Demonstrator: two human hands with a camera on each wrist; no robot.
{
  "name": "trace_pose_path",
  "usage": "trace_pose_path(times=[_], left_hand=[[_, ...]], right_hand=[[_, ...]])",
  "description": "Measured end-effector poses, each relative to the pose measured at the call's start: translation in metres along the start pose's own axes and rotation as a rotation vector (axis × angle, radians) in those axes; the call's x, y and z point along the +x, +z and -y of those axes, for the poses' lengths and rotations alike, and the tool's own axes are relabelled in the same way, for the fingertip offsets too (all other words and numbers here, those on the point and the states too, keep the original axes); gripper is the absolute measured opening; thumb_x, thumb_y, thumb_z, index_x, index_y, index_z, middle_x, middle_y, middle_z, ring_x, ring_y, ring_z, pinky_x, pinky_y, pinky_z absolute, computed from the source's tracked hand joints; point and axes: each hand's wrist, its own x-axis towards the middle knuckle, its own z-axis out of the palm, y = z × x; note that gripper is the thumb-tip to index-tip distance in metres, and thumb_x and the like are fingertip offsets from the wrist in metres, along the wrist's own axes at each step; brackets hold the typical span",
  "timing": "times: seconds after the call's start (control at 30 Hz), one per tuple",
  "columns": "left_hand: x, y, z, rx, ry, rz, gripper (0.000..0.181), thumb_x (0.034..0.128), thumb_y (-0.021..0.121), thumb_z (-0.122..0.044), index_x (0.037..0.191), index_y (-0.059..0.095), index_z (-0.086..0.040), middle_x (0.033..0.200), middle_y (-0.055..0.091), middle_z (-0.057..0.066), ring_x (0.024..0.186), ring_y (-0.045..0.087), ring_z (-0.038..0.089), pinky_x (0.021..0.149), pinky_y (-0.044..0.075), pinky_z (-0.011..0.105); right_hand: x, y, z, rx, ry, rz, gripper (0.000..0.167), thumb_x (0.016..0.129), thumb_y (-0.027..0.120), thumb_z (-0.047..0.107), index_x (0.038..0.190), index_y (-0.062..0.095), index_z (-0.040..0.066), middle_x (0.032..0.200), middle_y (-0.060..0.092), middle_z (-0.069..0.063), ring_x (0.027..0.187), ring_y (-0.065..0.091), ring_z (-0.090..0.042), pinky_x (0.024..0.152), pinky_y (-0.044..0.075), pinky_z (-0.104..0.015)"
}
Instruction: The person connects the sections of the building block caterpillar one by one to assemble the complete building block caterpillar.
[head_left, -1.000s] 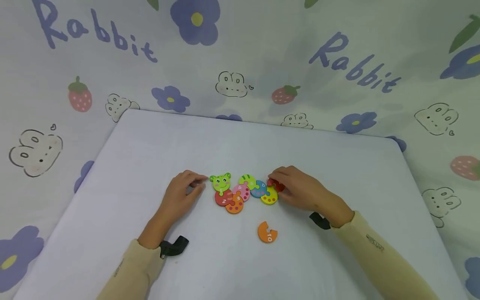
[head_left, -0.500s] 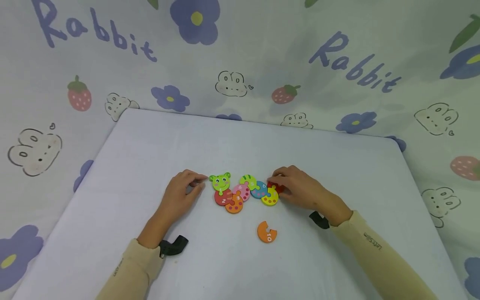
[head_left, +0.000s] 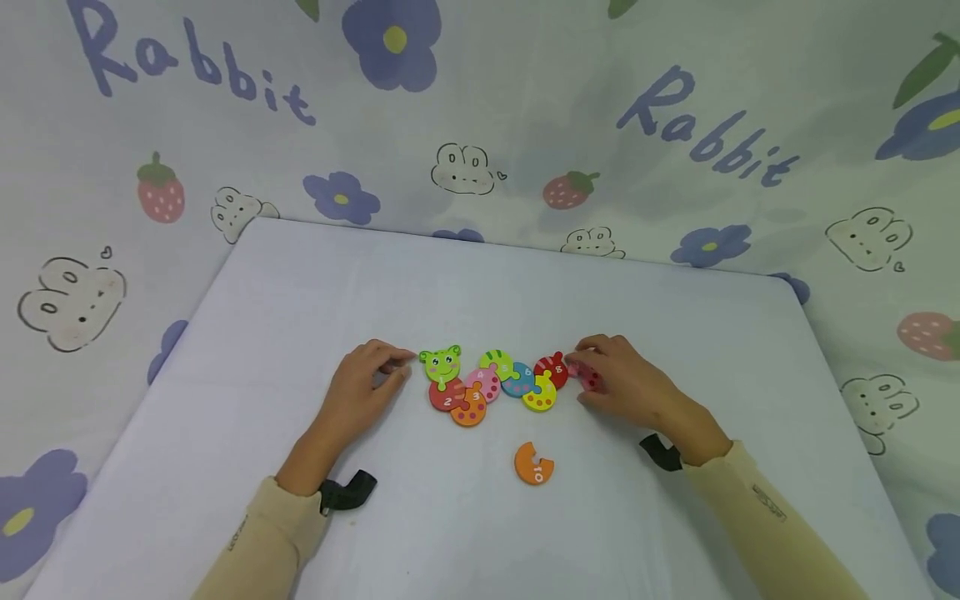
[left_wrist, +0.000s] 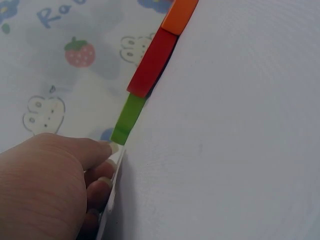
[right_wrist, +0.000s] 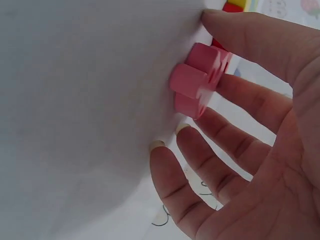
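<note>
In the head view, caterpillar puzzle pieces lie joined in a wavy row, from the green face piece [head_left: 441,365] to the red piece numbered 8 [head_left: 551,372]. My left hand [head_left: 366,382] rests on the table, index fingertip beside the green face piece; that piece shows edge-on [left_wrist: 128,119] in the left wrist view. My right hand [head_left: 621,377] holds a pink puzzle piece [head_left: 589,377] at the row's right end, with its knob near the red piece. The fingers partly hide it in the head view. In the right wrist view, the pink piece [right_wrist: 192,80] sits between thumb and fingers.
An orange puzzle piece numbered 10 [head_left: 534,464] lies apart, nearer the front. The white table [head_left: 450,283] has a far edge against a printed cloth backdrop [head_left: 510,108]. Dark wrist-camera mounts show under the left wrist [head_left: 348,492] and right wrist [head_left: 662,452].
My right hand has moved right off the red piece numbered 8, now uncovered in the row, and onto the pink piece, which has come into sight. My left hand stays put.
</note>
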Motion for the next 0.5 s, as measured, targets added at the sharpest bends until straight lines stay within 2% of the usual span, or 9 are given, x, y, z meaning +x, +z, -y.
trace_pose_path(times=[0.27, 0.5], left_hand=[[0.0, 0.0, -0.001, -0.005, -0.011, 0.009, 0.022, 0.0983, 0.072, -0.008, 0.12, 0.075, -0.009, 0.109, 0.067, 0.002, 0.093, 0.06, 0.016, 0.082, 0.048, 0.039], [0.0, 0.0, 0.001, -0.004, -0.004, 0.008, 0.021, 0.0981, 0.072, -0.007, 0.119, 0.075, -0.009, 0.11, 0.067, 0.002, 0.093, 0.06, 0.016, 0.082, 0.049, 0.04]], right_hand=[[-0.012, 0.001, -0.004, -0.006, 0.005, -0.038, 0.054, 0.087, 0.084, 0.017, 0.139, 0.068, 0.017, 0.132, 0.058, -0.013, 0.121, 0.051, -0.035, 0.09, 0.058, -0.048], [-0.013, 0.0, -0.008, 0.025, 0.018, -0.032, 0.05, 0.091, 0.08, 0.017, 0.138, 0.068, 0.013, 0.127, 0.059, -0.015, 0.115, 0.056, -0.033, 0.09, 0.059, -0.047]])
